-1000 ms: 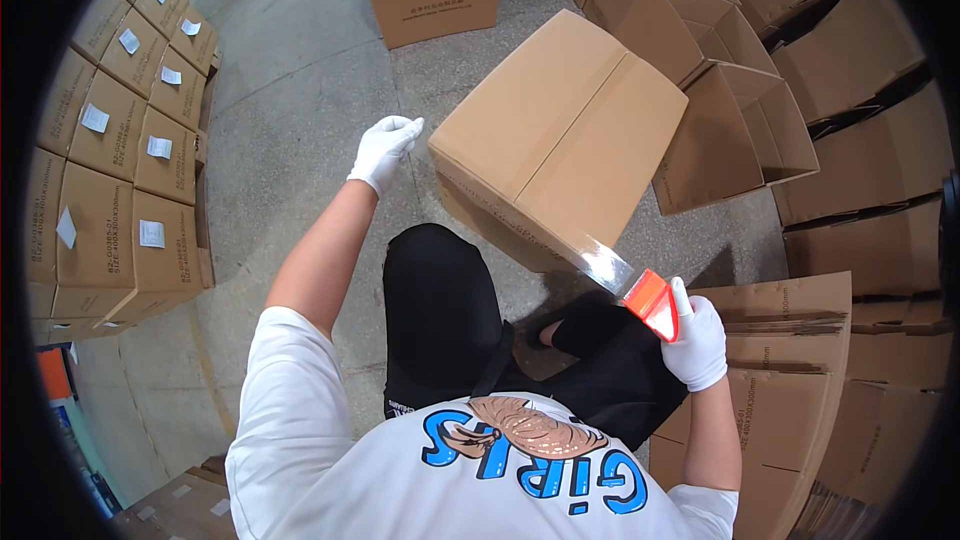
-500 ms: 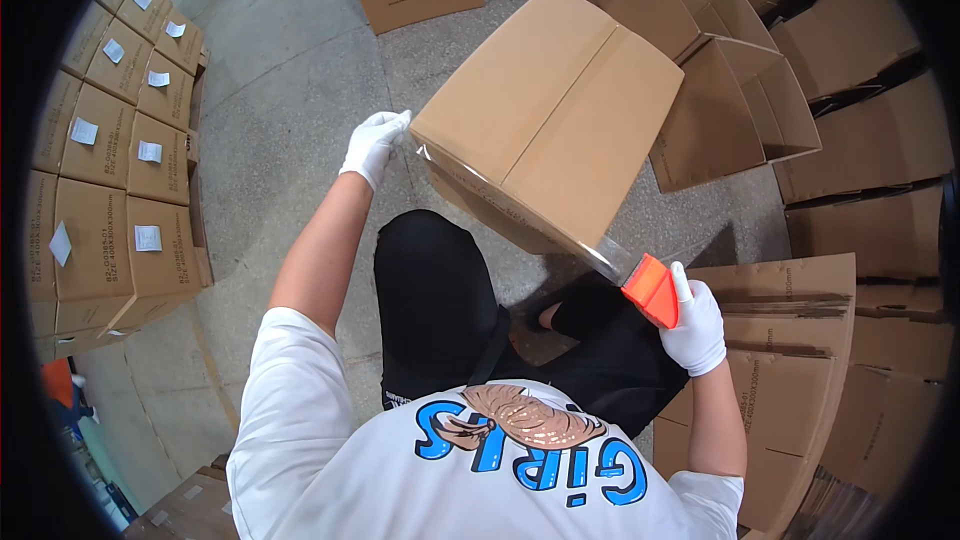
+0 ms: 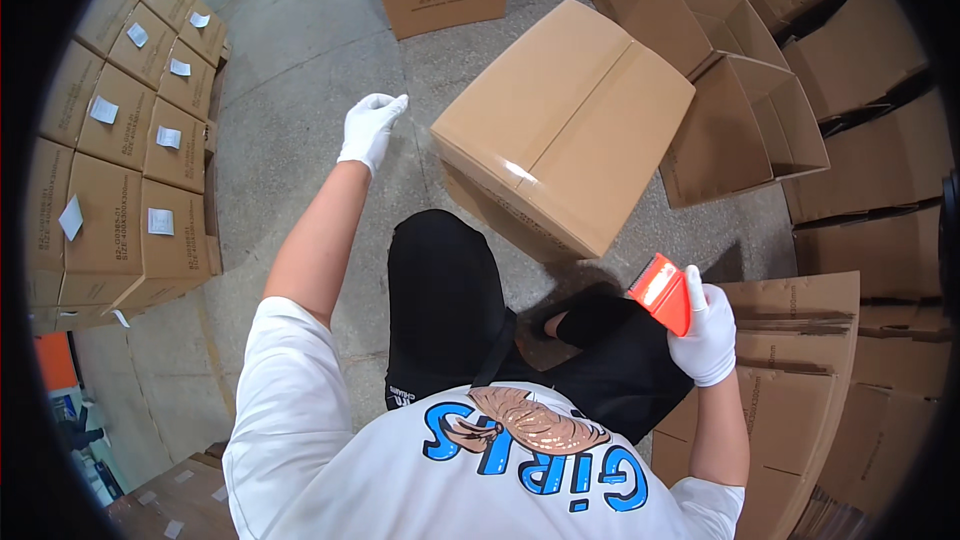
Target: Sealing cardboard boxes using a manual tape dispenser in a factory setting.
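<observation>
Boxy cardboard carton [image 3: 572,125] on speckled grey floor [image 3: 290,130], white-gloved left hand [image 3: 370,132] left of carton, grip pinched narrow, gloved right hand [image 3: 708,340] off carton's near-right corner, grip around orange-red plastic tape dispenser [image 3: 664,294].

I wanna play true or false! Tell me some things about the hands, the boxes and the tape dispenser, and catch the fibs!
1. The right hand holds a tape dispenser. True.
2. The tape dispenser is green. False: it is orange.
3. The left hand is apart from the carton in front. True.
4. That carton is wide open on top. False: its top is closed.
5. On the left, stacked cartons carry white labels. True.
</observation>
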{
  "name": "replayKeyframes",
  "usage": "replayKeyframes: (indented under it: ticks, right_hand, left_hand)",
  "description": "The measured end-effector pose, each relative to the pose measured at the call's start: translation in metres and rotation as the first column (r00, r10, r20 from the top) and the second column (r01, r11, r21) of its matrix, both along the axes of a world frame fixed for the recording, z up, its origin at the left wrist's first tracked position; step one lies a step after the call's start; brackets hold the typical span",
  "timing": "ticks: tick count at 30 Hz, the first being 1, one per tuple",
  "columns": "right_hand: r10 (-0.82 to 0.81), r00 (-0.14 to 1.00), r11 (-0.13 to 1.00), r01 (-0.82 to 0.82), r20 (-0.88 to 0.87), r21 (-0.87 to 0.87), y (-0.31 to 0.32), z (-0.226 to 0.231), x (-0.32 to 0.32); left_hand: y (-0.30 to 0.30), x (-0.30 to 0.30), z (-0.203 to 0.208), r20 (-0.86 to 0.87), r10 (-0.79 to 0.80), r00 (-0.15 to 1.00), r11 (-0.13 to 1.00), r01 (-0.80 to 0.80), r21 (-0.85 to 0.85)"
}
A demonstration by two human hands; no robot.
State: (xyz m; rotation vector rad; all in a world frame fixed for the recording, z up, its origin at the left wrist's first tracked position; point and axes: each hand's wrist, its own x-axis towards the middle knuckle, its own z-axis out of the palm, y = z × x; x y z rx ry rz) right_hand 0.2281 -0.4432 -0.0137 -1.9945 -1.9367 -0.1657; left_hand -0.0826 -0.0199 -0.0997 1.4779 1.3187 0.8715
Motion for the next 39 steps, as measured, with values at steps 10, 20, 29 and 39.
replayKeyframes:
  ticks: [10,20,29,39]
  right_hand:
    - [-0.038,0.999,0.997,0.035,-0.034,-0.074,0.003,-0.022,-0.001]
    - [-0.082,0.996,0.985,0.078,-0.020,-0.155,0.016,-0.039,-0.001]
    - [-0.142,0.989,0.971,0.133,-0.028,-0.199,0.018,-0.051,-0.006]
    - [-0.197,0.977,0.957,0.172,-0.087,-0.234,0.013,-0.052,-0.007]
  left_hand:
    - [0.006,0.005,-0.037,0.017,0.002,1.000,0.998,-0.001,-0.067]
    - [-0.009,0.012,-0.084,0.397,0.105,0.912,0.781,0.172,-0.601]
    - [0.007,0.013,-0.029,-0.302,-0.255,0.919,0.800,0.026,-0.599]
    - [0.014,-0.009,-0.040,-0.094,-0.166,0.982,0.962,0.140,-0.235]
